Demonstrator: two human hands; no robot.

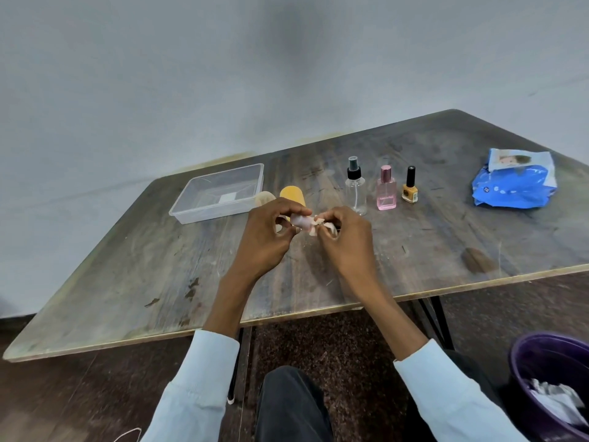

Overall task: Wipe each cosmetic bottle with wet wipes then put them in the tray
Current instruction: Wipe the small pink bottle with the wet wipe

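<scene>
Clear plastic, the tray (220,193) at the table's far left holds no bottles yet, three bottles (386,189) wait upright in a row, and a small bottle (301,221), pinched by the left hand (267,237), is being wiped by the right hand (345,240), which grips a wet wipe (318,223).

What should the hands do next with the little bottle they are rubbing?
Probably keep rubbing a moment, then set it in the clear plastic tray. The left hand holds the small pale bottle while the right hand pinches the crumpled white wipe against it, and the tray looks empty.
</scene>
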